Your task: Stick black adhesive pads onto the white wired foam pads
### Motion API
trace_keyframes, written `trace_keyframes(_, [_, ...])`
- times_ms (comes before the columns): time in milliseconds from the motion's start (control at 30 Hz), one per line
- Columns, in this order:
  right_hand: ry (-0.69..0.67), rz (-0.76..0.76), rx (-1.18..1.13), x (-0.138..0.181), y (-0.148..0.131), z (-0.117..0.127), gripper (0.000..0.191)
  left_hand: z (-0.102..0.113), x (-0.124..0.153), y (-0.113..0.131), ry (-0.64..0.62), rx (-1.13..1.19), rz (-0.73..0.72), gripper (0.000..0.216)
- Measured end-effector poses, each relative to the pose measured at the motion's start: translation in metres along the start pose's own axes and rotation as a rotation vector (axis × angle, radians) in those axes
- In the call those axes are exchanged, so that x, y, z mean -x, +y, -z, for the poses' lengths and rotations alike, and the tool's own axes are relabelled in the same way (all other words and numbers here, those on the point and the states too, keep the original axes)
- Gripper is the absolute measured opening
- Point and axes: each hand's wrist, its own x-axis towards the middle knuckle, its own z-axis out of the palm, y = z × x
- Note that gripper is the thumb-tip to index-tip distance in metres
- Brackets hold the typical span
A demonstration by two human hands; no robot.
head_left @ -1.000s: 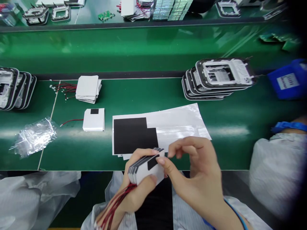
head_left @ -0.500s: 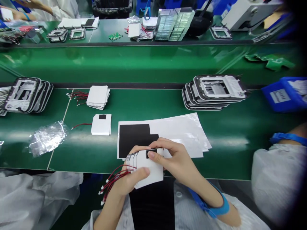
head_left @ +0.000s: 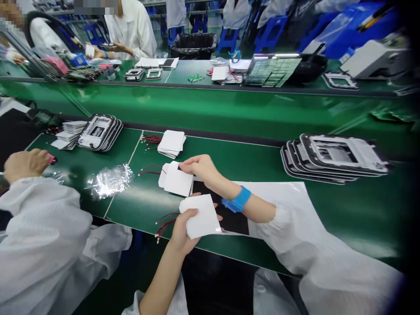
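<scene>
My left hand [head_left: 184, 232] grips a small stack of flat white batteries [head_left: 204, 214], thumb on top and fingers underneath; thin red and black wires [head_left: 166, 227] with white plugs trail off to the left. Farther forward, my right hand [head_left: 206, 169] pinches one flat white battery [head_left: 179, 181] by its far right corner, where a bit of black shows at the fingertips. That battery overlaps another white battery [head_left: 161, 179] on the bench, whose left edge sticks out. Whether the pinched one rests fully on it I cannot tell.
A pile of batteries [head_left: 171, 143] lies behind. Stacked frames stand right [head_left: 341, 153] and left [head_left: 98, 131]. A clear plastic bag [head_left: 111, 180] lies left. White sheets [head_left: 282, 192] with a black piece [head_left: 234, 218] lie under my right arm. A co-worker's hand [head_left: 26, 165] is at far left.
My right hand has left the stack and moved forward and left with a battery, over the lone one on the bench. My left hand still holds the stack. The view has turned left and up.
</scene>
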Motion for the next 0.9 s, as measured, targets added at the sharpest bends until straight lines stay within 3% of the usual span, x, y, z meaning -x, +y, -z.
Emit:
trace_keyframes(67, [-0.018, 0.026, 0.090, -0.018, 0.005, -0.025, 0.021, 0.005, -0.003, -0.001, -0.024, 0.055, -0.015, 0.053])
trace_keyframes(167, [-0.023, 0.070, 0.234, -0.030, 0.011, -0.044, 0.019, 0.011, -0.006, -0.003, -0.054, 0.095, -0.018, 0.054])
trace_keyframes(433, [0.123, 0.254, 0.671, -0.023, 0.007, -0.050, 0.017, 0.008, -0.006, -0.002, -0.053, 0.106, 0.001, 0.056])
trace_keyframes(500, [0.159, 0.279, 0.735, -0.025, 0.005, -0.049, 0.024, 0.006, -0.006, -0.001, -0.030, 0.100, 0.005, 0.058])
trace_keyframes(600, [0.116, 0.271, 0.764, -0.023, -0.001, -0.030, 0.039, 0.006, -0.005, 0.000, 0.007, 0.095, 0.008, 0.060])
trace_keyframes(733, [-0.192, 0.213, 0.698, 0.009, 0.001, 0.028, 0.014, 0.005, -0.001, 0.001, 0.001, 0.091, 0.009, 0.059])
trace_keyframes(800, [-0.145, 0.146, 0.755, 0.037, 0.016, 0.060, 0.014, 0.003, 0.001, 0.001, -0.023, 0.130, 0.017, 0.058])
trace_keyframes(900, [0.085, 0.018, 0.807, 0.079, 0.054, 0.094, 0.011, -0.004, 0.000, -0.001, -0.102, 0.242, 0.034, 0.054])
